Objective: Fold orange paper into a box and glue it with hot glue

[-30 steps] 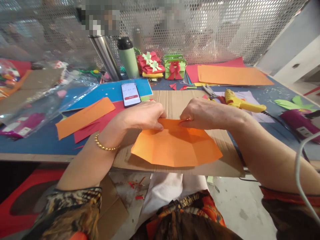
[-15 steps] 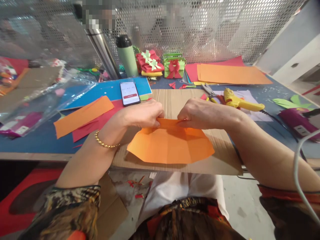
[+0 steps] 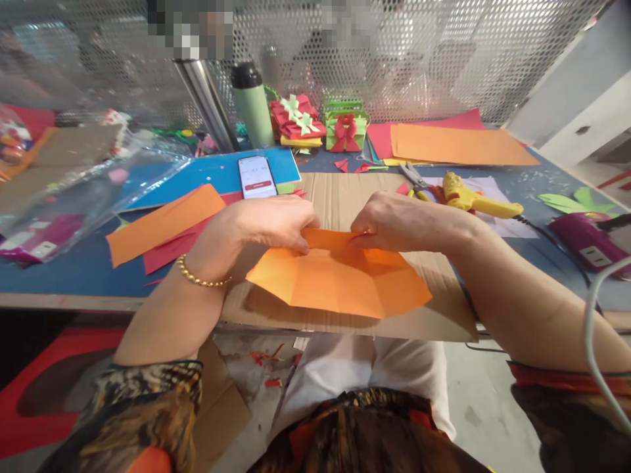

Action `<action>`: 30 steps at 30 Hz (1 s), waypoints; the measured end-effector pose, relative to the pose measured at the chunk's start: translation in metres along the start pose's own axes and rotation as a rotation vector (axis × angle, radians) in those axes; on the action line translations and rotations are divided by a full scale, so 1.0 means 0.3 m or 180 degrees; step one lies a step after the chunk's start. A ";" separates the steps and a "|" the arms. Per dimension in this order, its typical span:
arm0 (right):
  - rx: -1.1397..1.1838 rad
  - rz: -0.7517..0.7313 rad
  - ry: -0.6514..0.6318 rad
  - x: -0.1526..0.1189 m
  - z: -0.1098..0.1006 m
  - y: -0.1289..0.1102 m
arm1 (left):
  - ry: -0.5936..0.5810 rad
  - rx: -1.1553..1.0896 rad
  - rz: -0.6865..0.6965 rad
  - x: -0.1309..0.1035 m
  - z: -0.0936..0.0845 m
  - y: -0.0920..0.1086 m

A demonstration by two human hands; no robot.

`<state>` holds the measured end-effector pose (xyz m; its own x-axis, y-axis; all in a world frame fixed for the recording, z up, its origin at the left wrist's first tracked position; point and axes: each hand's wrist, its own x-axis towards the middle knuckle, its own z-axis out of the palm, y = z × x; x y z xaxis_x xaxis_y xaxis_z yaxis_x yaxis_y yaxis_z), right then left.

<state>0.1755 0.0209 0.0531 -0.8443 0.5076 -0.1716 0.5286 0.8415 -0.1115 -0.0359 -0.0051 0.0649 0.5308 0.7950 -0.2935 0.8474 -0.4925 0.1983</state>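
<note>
Between my hands is a sheet of orange paper with several crease lines, its near edge standing a little above a flat piece of cardboard. My left hand is closed on the far left part of the sheet, thumb on top. At the far right part, my right hand pinches the same paper, its fingers curled under. The fingertips beneath the sheet are hidden. A narrow far strip of the paper rises between the two hands.
A phone lies on a blue sheet beside orange strips. To the right are pliers, a yellow glue gun and a purple device. Behind stand a green bottle, a steel flask and a green paper bag.
My left hand has shifted slightly left along the paper. The sheet has tilted, its near left edge rising and its right corner reaching further right. My right hand has hardly moved.
</note>
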 end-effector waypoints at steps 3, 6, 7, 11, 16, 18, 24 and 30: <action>-0.0049 0.0007 0.0056 0.000 0.002 0.002 | -0.0397 0.0326 -0.0248 0.006 -0.005 0.025; -0.0081 -0.0074 0.0107 -0.002 0.003 -0.001 | -0.0376 0.0462 -0.0259 0.009 -0.012 0.042; -0.0089 -0.0091 0.0104 -0.003 0.002 -0.002 | -0.0354 0.0436 -0.0225 0.010 -0.013 0.044; -0.0151 -0.0067 0.0060 -0.006 0.002 -0.013 | -0.0262 0.0173 0.0009 0.012 -0.008 0.039; -0.0160 -0.0059 0.0058 -0.006 0.003 -0.023 | 0.0048 0.0288 0.0236 0.021 0.016 0.040; -0.0208 -0.0022 0.0027 -0.006 0.003 -0.023 | 0.0034 0.0278 0.0248 0.024 0.021 0.045; -0.0266 0.0173 -0.0036 -0.013 -0.003 -0.025 | -0.0019 0.0255 0.0228 0.022 0.022 0.053; -0.0434 0.0436 -0.0045 -0.023 -0.017 -0.038 | -0.0028 0.0443 0.0248 0.020 0.022 0.052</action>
<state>0.1749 0.0089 0.0605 -0.7635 0.6173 -0.1899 0.6209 0.7825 0.0472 -0.0192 -0.0103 0.0600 0.5945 0.7497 -0.2907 0.7970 -0.5974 0.0894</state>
